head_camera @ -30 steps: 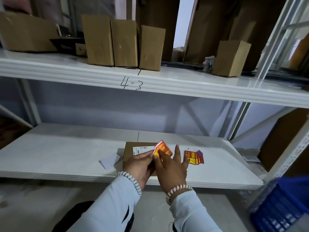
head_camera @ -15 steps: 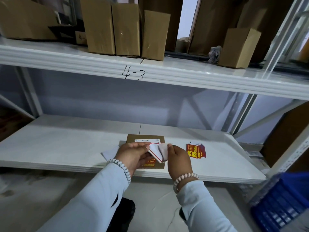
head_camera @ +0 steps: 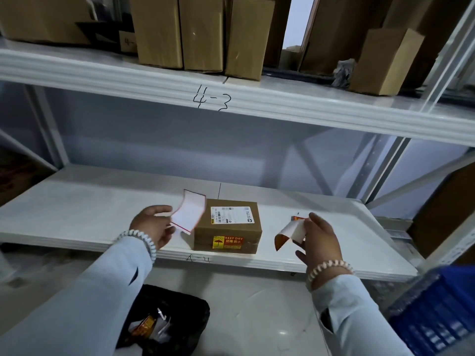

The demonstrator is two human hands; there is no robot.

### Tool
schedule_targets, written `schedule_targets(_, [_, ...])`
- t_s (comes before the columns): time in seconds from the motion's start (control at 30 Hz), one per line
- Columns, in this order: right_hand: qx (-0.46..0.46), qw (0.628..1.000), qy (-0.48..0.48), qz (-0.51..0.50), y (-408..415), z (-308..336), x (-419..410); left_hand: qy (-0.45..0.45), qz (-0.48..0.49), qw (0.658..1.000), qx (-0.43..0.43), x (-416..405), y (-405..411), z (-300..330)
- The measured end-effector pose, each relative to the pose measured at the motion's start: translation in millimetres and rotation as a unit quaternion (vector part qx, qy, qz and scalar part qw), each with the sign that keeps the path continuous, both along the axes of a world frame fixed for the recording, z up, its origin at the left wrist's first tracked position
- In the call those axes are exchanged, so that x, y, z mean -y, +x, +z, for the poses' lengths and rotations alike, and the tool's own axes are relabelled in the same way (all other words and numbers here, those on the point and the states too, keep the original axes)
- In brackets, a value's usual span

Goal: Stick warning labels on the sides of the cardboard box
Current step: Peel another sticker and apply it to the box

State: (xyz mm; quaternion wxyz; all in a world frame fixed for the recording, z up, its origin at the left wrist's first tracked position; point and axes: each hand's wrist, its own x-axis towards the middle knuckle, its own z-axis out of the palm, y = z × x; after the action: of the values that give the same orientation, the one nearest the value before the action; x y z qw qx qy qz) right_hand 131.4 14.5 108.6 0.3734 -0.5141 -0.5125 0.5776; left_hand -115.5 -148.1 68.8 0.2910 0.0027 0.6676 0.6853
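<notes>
A small cardboard box (head_camera: 231,226) sits on the lower white shelf (head_camera: 90,209), with a white shipping label on top and a red-and-yellow KEEP DRY sticker (head_camera: 227,242) on its near side. My left hand (head_camera: 151,227), just left of the box, pinches a curled white backing sheet (head_camera: 189,214). To the right of the box, my right hand (head_camera: 320,240) pinches a peeled warning label (head_camera: 289,233), its white side mostly toward me and an orange corner curling down. A bit of red-and-yellow label stack (head_camera: 297,218) shows behind the right hand.
The upper shelf marked 4-3 (head_camera: 213,100) carries several upright cardboard boxes (head_camera: 203,32). A black bag (head_camera: 164,322) with scraps lies on the floor below my left arm. A blue crate (head_camera: 437,312) stands at the lower right, beside a shelf upright.
My hands were together over the box peeling a label from its backing. They have parted: the left carried the backing leftward, the right carried the label rightward. The box's near side shows.
</notes>
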Motion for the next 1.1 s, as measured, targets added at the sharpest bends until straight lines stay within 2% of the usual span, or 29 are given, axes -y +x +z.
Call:
schedule_targets(0.13, [0.019,0.999,0.04,0.016,-1,-4,-2,-0.028,0.043,0.999,-0.009,10,-28,-19])
schedule_targets(0.33, [0.035,0.998,-0.003,0.059,-24,-13,-2,-0.085,0.07,0.994,0.025,3,-54,-45])
schedule_targets(0.47, [0.03,0.995,-0.062,0.074,-39,-24,-6,-0.129,0.026,0.991,0.027,-11,-60,-63])
schedule_targets(0.63, [0.011,0.992,-0.098,0.08,-62,-36,-8,-0.222,-0.055,0.973,-0.025,-37,-68,-85])
schedule_targets(0.7, [0.008,0.991,-0.102,0.087,-69,-41,-9,-0.294,-0.094,0.947,-0.09,-45,-76,-90])
schedule_targets(0.8, [-0.003,0.989,-0.121,0.084,-79,-46,-9,-0.421,-0.18,0.868,-0.193,-52,-82,-94])
schedule_targets(0.9, [-0.009,0.985,-0.147,0.09,-86,-52,-11,-0.484,-0.261,0.797,-0.252,-55,-87,-97])
schedule_targets(1.0, [-0.014,0.986,-0.149,0.076,-90,-59,-18,-0.508,-0.294,0.767,-0.258,-60,-97,-109])
schedule_targets(1.1, [-0.013,0.99,-0.129,0.059,-95,-67,-26,-0.521,-0.264,0.77,-0.259,-64,-97,-114])
